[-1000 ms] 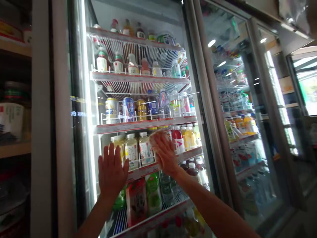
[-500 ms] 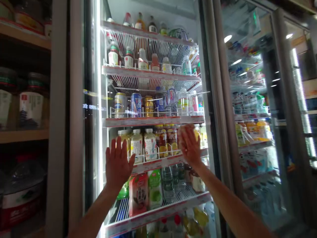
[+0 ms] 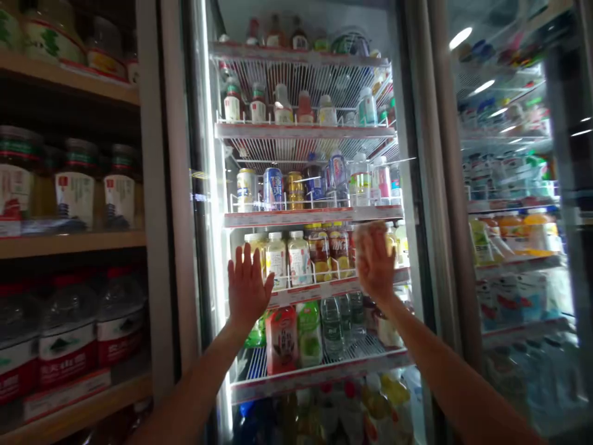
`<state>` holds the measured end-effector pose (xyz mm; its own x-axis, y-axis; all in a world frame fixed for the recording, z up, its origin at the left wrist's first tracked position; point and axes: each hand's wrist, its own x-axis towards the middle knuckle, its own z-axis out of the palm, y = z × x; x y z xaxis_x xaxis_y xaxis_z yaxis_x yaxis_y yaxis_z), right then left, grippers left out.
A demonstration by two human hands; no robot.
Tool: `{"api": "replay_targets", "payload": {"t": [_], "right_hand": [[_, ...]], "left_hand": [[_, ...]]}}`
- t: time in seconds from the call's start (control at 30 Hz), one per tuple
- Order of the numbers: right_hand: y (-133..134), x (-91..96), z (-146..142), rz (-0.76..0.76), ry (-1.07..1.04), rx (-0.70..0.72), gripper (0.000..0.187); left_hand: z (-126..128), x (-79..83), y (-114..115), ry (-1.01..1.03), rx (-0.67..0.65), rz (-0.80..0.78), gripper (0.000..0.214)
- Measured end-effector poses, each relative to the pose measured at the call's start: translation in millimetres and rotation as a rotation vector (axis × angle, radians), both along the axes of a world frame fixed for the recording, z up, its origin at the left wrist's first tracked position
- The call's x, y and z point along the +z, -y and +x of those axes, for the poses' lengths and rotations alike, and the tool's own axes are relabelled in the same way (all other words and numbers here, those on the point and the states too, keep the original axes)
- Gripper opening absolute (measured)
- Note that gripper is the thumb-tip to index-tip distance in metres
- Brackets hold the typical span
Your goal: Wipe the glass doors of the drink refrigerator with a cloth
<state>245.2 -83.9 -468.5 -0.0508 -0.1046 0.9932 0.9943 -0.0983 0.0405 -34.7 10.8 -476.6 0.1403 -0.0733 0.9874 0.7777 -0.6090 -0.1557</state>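
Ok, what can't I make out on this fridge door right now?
Head view throughout.
Right hand: pale blur at its fingertips, cloth or glare, unclear.
Pale yellow white-capped bottle: mostly hidden behind the left hand.
White bottle labels: print too small, blurred.
Dim bottles at the bottom: dark, cut off by the lower edge.

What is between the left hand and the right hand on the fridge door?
In the head view, only bare door glass separates left hand and right hand; behind it stand white-capped bottles and amber bottles.
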Motion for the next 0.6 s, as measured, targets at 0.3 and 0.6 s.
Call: {"api": "replay_targets", "payload": {"t": [0.3, 0.6], "right_hand": [[-10, -13.6, -41, -0.333, 0.212, 0.113, 0.049], [-20, -9.4, -79, -0.306, 0.117, 0.123, 0.054]], "left_hand": [[-12, 0.5, -1, -0.184, -0.086, -0.134, 0.071], [-23, 2.9, -1, -0.237, -0.126, -0.173, 0.072]]}}
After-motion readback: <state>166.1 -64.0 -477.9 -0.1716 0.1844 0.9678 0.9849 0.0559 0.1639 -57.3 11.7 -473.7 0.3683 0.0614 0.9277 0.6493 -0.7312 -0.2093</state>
